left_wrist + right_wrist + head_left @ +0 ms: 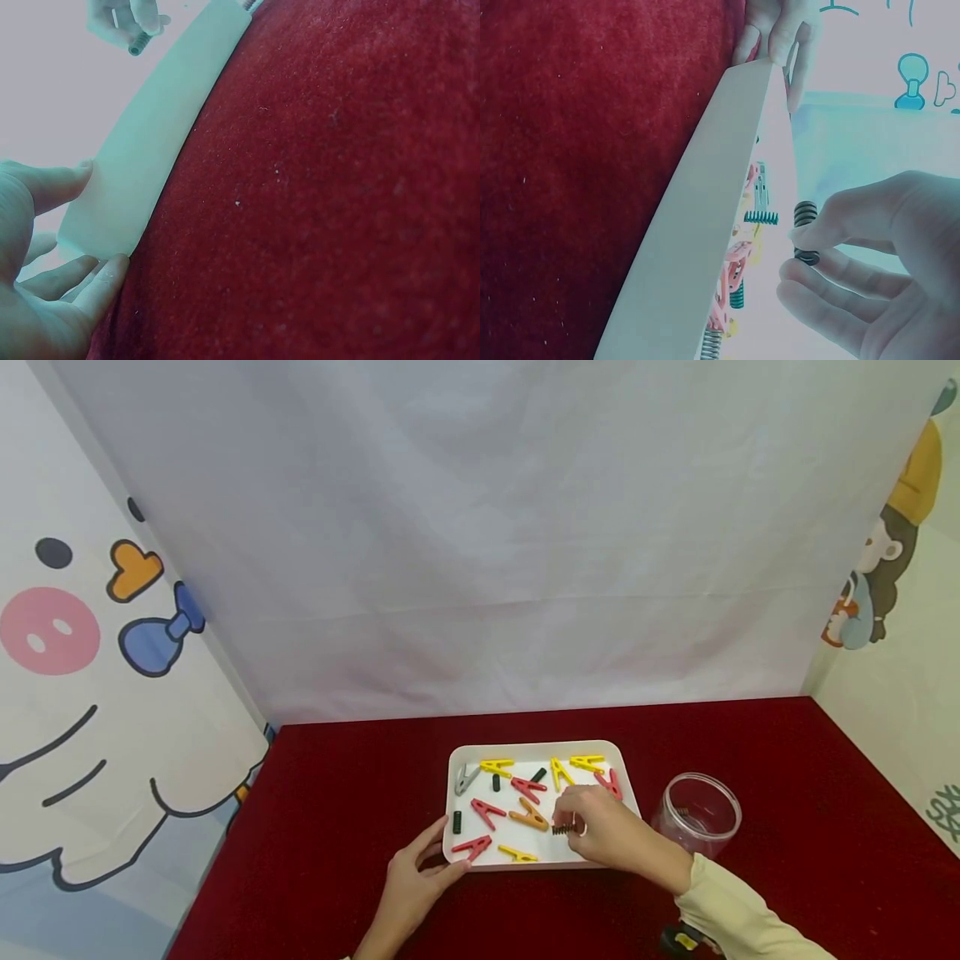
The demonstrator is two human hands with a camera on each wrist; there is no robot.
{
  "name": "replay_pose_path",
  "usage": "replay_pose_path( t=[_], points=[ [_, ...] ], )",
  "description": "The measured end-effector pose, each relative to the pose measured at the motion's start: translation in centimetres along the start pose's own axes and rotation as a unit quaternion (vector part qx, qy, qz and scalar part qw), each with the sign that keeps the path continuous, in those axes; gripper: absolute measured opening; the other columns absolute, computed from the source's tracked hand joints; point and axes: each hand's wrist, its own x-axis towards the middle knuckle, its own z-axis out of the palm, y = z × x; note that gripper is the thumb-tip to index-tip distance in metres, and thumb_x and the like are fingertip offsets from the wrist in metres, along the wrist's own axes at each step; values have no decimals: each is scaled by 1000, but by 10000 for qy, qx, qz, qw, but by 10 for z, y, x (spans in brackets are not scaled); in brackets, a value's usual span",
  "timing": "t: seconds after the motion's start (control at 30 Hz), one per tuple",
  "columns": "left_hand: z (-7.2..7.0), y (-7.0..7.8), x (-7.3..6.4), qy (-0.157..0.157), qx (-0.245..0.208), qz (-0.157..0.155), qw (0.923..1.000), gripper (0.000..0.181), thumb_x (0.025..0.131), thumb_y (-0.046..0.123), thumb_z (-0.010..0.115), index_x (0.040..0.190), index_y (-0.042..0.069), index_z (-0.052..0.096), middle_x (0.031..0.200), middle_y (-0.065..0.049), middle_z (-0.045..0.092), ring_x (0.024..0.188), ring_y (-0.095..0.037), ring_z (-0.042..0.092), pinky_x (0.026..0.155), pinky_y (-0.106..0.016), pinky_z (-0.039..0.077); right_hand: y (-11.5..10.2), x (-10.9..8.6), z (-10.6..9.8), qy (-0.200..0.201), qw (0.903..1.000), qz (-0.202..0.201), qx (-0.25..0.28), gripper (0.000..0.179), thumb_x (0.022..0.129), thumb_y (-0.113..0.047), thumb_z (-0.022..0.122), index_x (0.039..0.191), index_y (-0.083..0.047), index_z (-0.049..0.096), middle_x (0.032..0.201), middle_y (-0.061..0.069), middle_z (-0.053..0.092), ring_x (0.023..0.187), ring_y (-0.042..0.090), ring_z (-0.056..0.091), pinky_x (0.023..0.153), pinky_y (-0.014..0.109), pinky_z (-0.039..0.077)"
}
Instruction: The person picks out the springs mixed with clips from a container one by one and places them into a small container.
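Note:
Over the right part of a white tray (pixel 551 865), my right hand (pixel 611 831) pinches a dark coil spring (pixel 805 214) between thumb and fingers. At the tray's near left corner, my left hand (pixel 412 881) grips the edge, its thumb on the near side and fingers round the corner. Scattered in the tray are several plastic spring clips: red (pixel 487 812), yellow (pixel 517 854), grey (pixel 467 779) and an orange one (pixel 529 816). Several dark green springs (pixel 457 822) lie among them; another green spring (pixel 761 217) shows in the right wrist view.
Right of the tray stands a clear round jar (pixel 723 839) with a small spring (pixel 681 812) visible in it. A black and yellow object (pixel 681 941) lies by my right sleeve. Dark red cloth (pixel 345 793) covers the table; a white curtain (pixel 525 568) hangs behind.

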Motion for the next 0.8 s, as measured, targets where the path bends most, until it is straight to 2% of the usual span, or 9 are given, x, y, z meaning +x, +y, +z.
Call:
replay_pose_path(
  t=[0.23, 0.47, 0.8],
  points=[
    [0, -1, 0, -28, -135, 61, 9999, 71, 74, 14, 82, 137, 4, 50, 133, -20, 51, 110, -32, 56, 78, -26, 54, -1, -4, -7, -19, 10000, 13, 19, 24, 62, 11, 62, 71, -12, 63, 69, -8, 57, 63, 7, 52, 54, 19, 42],
    [0, 1, 0, -14, -66, 69, 10000, 71, 74, 14, 82, 136, 4, 50, 131, -21, 52, 109, -32, 56, 78, -27, 54, -1, -7, -13, 129, 9999, -91, -57, 25, 60, 11, 62, 69, -13, 62, 68, -7, 57, 62, 7, 51, 54, 19, 43],
    [0, -1, 1, -6, -118, 23, 9999, 70, 74, 13, 82, 136, 5, 51, 132, -20, 51, 109, -32, 56, 78, -27, 54, -1, -10, -23, 109, 9998, 143, -75, 26, 62, 10, 63, 70, -16, 62, 69, -8, 56, 64, 9, 51, 55, 19, 44]
  ],
)
